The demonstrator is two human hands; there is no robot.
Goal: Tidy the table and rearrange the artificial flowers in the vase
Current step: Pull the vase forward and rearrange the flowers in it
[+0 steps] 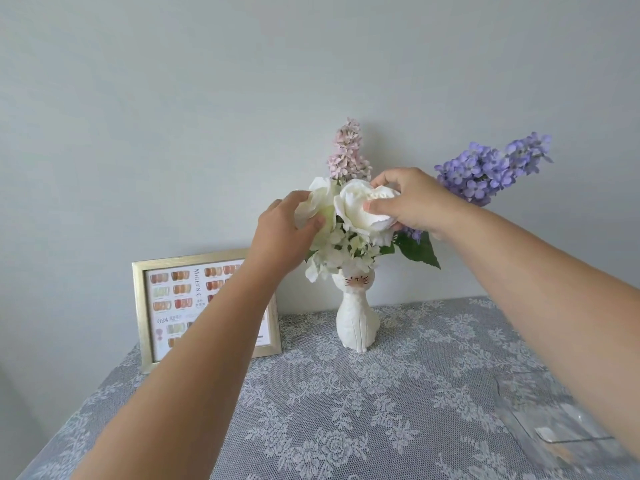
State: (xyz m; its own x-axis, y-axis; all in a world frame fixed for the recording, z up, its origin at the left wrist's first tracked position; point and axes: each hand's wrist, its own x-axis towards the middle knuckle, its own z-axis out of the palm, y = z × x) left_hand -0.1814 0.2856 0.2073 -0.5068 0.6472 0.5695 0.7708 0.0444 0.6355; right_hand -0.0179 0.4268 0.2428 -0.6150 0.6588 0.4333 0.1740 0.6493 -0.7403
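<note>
Pinching soft white fabric roses (363, 209) above cat-shaped vase (356, 323): left hand (284, 233), right hand (412, 199), fingers closed on petals.

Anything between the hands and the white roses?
Nothing visible. The left hand is already on the left rose and the right hand on the right rose, both in the vase.

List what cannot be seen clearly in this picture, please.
- Framed chart, head view: its right part is hidden by the left forearm; the small print is too small to read.
- Clear plastic item: blurred, partly behind the right forearm.
- Stems inside the vase: hidden by its wall.
- Table: cut off by the lower edge.
</note>
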